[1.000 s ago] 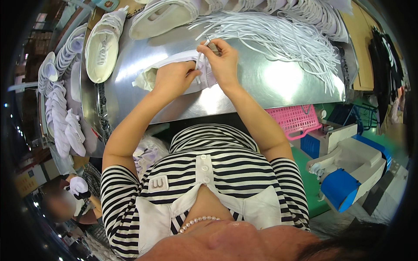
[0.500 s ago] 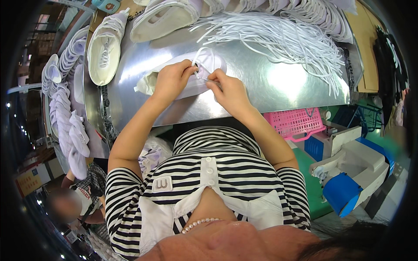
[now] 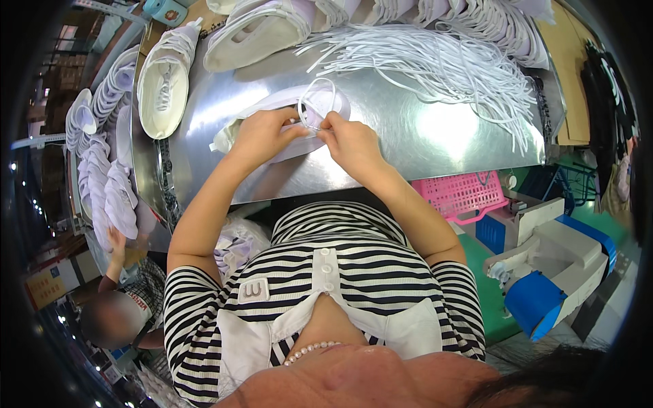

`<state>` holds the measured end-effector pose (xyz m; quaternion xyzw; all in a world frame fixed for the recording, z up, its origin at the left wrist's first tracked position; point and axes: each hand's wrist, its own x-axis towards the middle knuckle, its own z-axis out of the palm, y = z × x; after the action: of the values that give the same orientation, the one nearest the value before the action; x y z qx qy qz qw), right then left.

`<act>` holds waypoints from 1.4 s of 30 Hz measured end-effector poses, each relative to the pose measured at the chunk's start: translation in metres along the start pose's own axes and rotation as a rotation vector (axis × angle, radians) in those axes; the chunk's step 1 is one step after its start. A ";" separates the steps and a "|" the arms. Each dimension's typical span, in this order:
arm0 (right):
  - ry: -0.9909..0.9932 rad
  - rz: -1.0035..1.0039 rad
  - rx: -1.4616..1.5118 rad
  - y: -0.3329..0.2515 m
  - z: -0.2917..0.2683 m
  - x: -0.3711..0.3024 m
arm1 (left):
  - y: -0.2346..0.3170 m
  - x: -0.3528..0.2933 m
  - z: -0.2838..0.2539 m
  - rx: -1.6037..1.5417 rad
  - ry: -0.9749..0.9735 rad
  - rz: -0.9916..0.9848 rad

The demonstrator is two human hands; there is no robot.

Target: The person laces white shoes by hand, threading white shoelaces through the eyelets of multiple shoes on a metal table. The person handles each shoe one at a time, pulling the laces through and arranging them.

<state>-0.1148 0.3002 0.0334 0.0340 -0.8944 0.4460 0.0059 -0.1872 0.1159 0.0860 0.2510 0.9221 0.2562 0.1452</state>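
Observation:
A white shoe upper (image 3: 271, 102) lies on its side on the metal table in front of me. Over it, a white shoelace (image 3: 325, 83) stands up in a loop between my hands. My left hand (image 3: 271, 137) is closed, thumb and fingers pinching the lace at the loop's left foot. Close beside it, my right hand (image 3: 350, 144) pinches the lace at the right, fingertips bent together. Where the lace meets the upper is partly hidden by my fingers.
A big bundle of white laces (image 3: 428, 64) spreads over the metal table (image 3: 422, 146). Stacked shoe uppers (image 3: 262, 34) line its far edge, with another stack (image 3: 163, 88) at left. A pink basket (image 3: 462, 194) and a machine (image 3: 544, 265) stand at right; a co-worker (image 3: 126, 306) is at lower left.
The lace loop has become rounder and more upright. My right hand has shifted slightly left and down, closer to my left. The co-worker's hand has reached up to the hanging uppers.

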 end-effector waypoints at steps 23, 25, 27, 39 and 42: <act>-0.054 0.170 0.597 0.034 -0.023 0.014 | -0.035 -0.052 0.018 0.109 0.289 0.409; 0.071 0.278 0.900 0.015 -0.027 0.020 | -0.033 -0.042 -0.010 -0.016 0.283 0.341; 0.126 0.255 0.934 0.015 -0.034 0.020 | -0.058 -0.037 -0.012 -0.165 0.321 0.326; 0.194 0.269 0.583 0.008 -0.069 -0.014 | -0.047 -0.031 -0.024 0.109 0.033 0.403; 0.003 0.242 0.483 0.021 -0.023 0.030 | -0.053 -0.024 -0.011 -0.225 -0.056 0.350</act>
<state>-0.1468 0.3293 0.0313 -0.0733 -0.7594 0.6441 -0.0546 -0.1923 0.0597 0.0693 0.3966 0.8257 0.3717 0.1511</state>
